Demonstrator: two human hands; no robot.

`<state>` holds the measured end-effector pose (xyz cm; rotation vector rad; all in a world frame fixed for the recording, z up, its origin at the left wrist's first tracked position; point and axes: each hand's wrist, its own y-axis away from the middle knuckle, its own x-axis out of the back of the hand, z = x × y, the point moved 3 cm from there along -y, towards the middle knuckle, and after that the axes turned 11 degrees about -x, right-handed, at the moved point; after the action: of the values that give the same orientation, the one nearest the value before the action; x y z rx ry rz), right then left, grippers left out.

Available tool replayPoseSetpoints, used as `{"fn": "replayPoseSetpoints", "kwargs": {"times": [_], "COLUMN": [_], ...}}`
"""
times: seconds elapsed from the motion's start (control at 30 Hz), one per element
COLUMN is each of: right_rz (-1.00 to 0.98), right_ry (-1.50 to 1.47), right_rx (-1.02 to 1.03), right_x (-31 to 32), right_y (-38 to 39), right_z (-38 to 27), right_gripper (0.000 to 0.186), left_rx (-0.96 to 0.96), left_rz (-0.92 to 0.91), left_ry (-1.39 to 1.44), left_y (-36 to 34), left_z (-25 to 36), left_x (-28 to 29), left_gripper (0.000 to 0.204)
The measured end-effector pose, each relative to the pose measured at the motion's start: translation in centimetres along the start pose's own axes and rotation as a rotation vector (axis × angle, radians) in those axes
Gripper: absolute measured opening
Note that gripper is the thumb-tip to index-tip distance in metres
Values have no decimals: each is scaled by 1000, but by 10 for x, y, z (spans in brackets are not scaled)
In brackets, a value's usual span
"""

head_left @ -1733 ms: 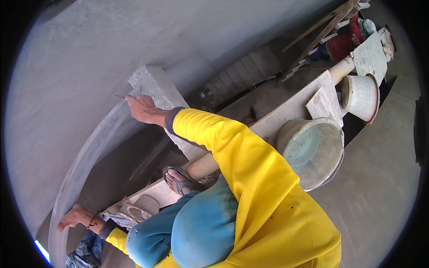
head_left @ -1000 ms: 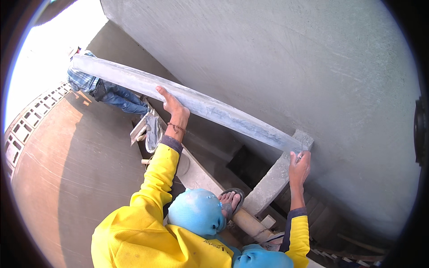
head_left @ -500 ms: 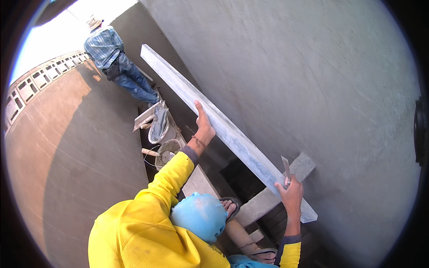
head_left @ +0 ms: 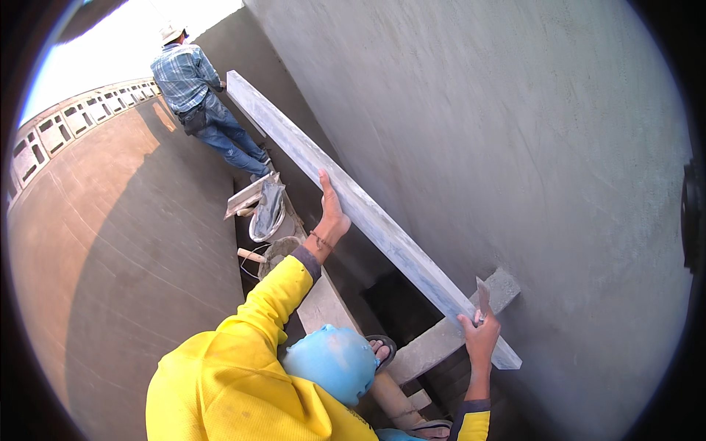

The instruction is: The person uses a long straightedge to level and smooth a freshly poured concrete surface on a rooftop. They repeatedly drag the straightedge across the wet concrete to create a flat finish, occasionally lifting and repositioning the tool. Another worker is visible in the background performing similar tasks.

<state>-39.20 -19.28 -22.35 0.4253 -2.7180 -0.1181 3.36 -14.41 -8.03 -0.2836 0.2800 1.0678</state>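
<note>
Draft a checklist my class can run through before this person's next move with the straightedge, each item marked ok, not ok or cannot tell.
1. Left grip touching the straightedge: ok; thumb on its face, fingers hidden behind.
2. Right grip on the straightedge, close to its near end: ok.
3. Right grip free of other tools: not ok; it also holds a flat-bladed scraper.
4. Far end clear of the co-worker: cannot tell; it shows right beside their hand.
5. Sandalled foot firmly planted: cannot tell; the blue-clad knee partly hides it.

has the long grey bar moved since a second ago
Yes, downward in view: the long grey bar earlier ended at the concrete beam; its right end now reaches past it.
</note>
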Motion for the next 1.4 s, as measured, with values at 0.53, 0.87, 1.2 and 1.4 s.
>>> {"fn": "replayPoseSetpoints", "kwargs": {"times": [0.53,0.87,1.2,1.4], "right_rz": [-1,-19,-48,-73], "right_ry": [24,-12,-84,-169], "right_rx": [116,126,85,75], "right_x": [2,-17,-42,-39], "right_y": [-9,-45,-78,-77], "right_z": [3,-47,-24,-18], "right_gripper": [53,37,35,36], "left_rx": [-258,-661,-736,-726], "left_rz": [152,199,32,18], "left_ry": [-53,-31,66,107], "left_y": [-54,3,45,64], "left_z": [128,283,296,282], "left_x": [75,24,-9,-22], "left_gripper": [114,74,62,57]}}
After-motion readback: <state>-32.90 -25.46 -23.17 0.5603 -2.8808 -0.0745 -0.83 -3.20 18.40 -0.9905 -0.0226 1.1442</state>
